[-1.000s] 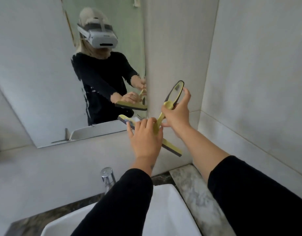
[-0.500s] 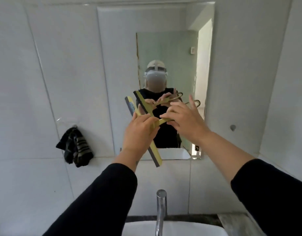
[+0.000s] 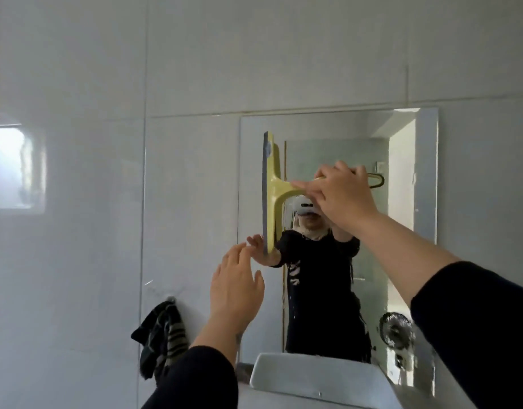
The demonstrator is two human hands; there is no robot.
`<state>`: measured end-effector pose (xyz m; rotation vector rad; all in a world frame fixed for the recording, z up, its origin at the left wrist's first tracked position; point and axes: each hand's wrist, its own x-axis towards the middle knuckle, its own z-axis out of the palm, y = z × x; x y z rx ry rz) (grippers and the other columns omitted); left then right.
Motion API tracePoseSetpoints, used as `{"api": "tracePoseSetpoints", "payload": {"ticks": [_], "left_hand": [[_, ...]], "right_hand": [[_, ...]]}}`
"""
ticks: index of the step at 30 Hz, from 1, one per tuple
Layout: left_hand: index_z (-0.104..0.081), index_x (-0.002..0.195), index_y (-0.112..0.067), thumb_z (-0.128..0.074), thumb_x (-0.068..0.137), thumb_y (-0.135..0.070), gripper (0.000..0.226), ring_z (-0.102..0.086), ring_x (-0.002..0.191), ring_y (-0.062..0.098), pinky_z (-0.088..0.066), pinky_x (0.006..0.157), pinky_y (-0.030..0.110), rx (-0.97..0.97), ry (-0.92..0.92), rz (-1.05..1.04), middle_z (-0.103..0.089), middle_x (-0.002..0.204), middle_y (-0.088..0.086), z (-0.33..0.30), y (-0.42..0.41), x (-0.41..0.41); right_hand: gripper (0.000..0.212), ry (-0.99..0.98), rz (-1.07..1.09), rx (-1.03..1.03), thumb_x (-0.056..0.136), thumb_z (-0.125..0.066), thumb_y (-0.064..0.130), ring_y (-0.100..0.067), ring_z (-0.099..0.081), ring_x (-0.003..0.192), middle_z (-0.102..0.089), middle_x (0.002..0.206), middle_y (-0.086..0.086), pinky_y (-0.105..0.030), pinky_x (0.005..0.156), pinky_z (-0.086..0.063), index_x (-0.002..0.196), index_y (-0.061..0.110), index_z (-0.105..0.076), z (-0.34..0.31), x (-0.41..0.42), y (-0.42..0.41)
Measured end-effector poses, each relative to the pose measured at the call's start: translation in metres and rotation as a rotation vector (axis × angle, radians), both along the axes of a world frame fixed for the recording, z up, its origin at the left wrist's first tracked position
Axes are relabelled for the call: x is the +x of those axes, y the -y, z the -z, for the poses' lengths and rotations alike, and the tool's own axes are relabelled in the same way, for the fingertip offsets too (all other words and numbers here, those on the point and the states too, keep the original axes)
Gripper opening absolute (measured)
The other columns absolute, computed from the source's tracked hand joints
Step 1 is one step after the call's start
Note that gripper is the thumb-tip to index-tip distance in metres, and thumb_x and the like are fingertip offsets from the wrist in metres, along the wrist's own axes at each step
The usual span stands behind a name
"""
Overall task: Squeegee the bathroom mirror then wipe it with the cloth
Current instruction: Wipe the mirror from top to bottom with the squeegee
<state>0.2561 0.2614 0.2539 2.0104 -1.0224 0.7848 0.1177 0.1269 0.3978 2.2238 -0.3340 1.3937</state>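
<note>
The mirror (image 3: pixel 402 237) hangs on the white tiled wall. A yellow squeegee (image 3: pixel 272 190) is held against its left part, blade upright along the left side. My right hand (image 3: pixel 343 196) is closed around the squeegee's handle, whose loop end sticks out to the right. My left hand (image 3: pixel 235 287) hovers lower, fingers spread, holding nothing, just below the blade's bottom end. A dark striped cloth (image 3: pixel 163 340) hangs from a wall hook left of the mirror. A person in black with a headset is reflected in the glass.
White tiled wall (image 3: pixel 77 231) surrounds the mirror. The reflected basin rim (image 3: pixel 313 376) shows at the mirror's bottom edge. A round chrome fitting (image 3: pixel 396 329) shows in the mirror at lower right. A bright window reflection (image 3: pixel 15 166) sits at far left.
My left hand has let go of the squeegee and dropped below it. The right hand alone has raised the squeegee and turned its blade upright on the mirror. The view has tilted up.
</note>
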Motion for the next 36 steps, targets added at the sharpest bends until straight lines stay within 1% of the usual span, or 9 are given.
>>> {"api": "tracePoseSetpoints", "payload": {"ticks": [2,5,7,9,12,15,22,31,36], "left_hand": [[-0.037,0.134,-0.027,-0.053,0.09,-0.032,0.047,-0.028,0.138,0.016,-0.036,0.109,0.037,0.009,-0.02,0.001,-0.031,0.149,-0.004,-0.003,0.014,-0.002],[-0.025,0.142,-0.031,-0.054,0.09,-0.038,0.059,-0.016,0.143,0.02,-0.03,0.113,0.04,0.053,-0.003,0.015,-0.017,0.155,-0.001,-0.008,0.03,-0.009],[-0.014,0.145,-0.035,-0.052,0.092,-0.041,0.066,-0.004,0.146,0.023,-0.023,0.116,0.043,0.048,0.004,-0.02,-0.003,0.159,0.001,-0.015,0.045,0.017],[-0.003,0.147,-0.038,-0.05,0.092,-0.042,0.072,0.007,0.147,0.024,-0.017,0.118,0.045,0.072,0.019,-0.004,0.011,0.159,0.002,-0.021,0.055,0.018],[0.004,0.146,-0.038,-0.055,0.091,-0.035,0.081,0.011,0.146,0.026,-0.015,0.119,0.045,0.096,0.014,-0.019,0.022,0.157,0.004,-0.015,0.062,0.007],[0.007,0.146,-0.038,-0.059,0.089,-0.021,0.09,0.016,0.145,0.026,-0.013,0.119,0.044,0.099,0.005,-0.012,0.028,0.155,0.003,-0.018,0.066,0.015],[0.008,0.146,-0.039,-0.063,0.087,-0.019,0.094,0.017,0.145,0.028,-0.012,0.119,0.048,0.11,-0.016,-0.044,0.029,0.154,0.005,-0.018,0.07,0.012],[0.015,0.145,-0.038,-0.06,0.09,-0.027,0.094,0.014,0.146,0.03,-0.01,0.117,0.051,0.188,-0.016,-0.122,0.032,0.153,0.008,-0.02,0.067,0.007],[0.015,0.144,-0.038,-0.057,0.09,-0.036,0.09,0.012,0.147,0.027,-0.007,0.116,0.054,0.149,-0.018,-0.173,0.029,0.154,0.009,-0.019,0.071,0.003]], "right_hand": [[0.041,0.024,0.028,-0.017,0.102,-0.04,0.026,-0.024,-0.05,0.098,-0.059,0.102,0.0,-0.041,0.082,-0.033,0.13,0.056,-0.044,-0.024,0.014,0.0],[0.042,0.022,0.052,0.0,0.102,-0.035,0.027,-0.023,-0.046,0.1,-0.056,0.102,-0.001,-0.042,0.083,-0.032,0.132,0.055,-0.043,-0.05,0.031,-0.006],[0.044,0.039,0.047,-0.021,0.103,-0.033,0.026,-0.023,-0.043,0.103,-0.053,0.104,0.0,-0.042,0.084,-0.03,0.135,0.055,-0.038,-0.071,0.08,-0.008],[0.047,0.044,0.074,-0.027,0.103,-0.033,0.023,-0.024,-0.042,0.106,-0.052,0.106,0.0,-0.043,0.084,-0.03,0.137,0.056,-0.034,-0.083,0.09,-0.013],[0.052,0.061,0.119,-0.012,0.101,-0.034,0.019,-0.025,-0.041,0.112,-0.053,0.113,-0.002,-0.045,0.087,-0.029,0.136,0.058,-0.034,-0.096,0.098,-0.013],[0.054,0.091,0.136,-0.011,0.099,-0.035,0.017,-0.026,-0.04,0.116,-0.054,0.117,-0.003,-0.046,0.089,-0.029,0.136,0.057,-0.035,-0.1,0.107,-0.007],[0.055,0.102,0.166,-0.001,0.099,-0.037,0.017,-0.026,-0.041,0.113,-0.054,0.115,-0.003,-0.046,0.092,-0.03,0.138,0.056,-0.034,-0.102,0.088,0.0],[0.05,0.073,0.221,0.005,0.101,-0.037,0.023,-0.025,-0.04,0.115,-0.053,0.115,-0.003,-0.046,0.092,-0.03,0.138,0.057,-0.032,-0.097,0.056,0.015],[0.049,0.059,0.262,0.017,0.102,-0.034,0.025,-0.027,-0.04,0.115,-0.052,0.114,-0.005,-0.045,0.09,-0.031,0.139,0.057,-0.028,-0.089,0.03,0.025]]}}
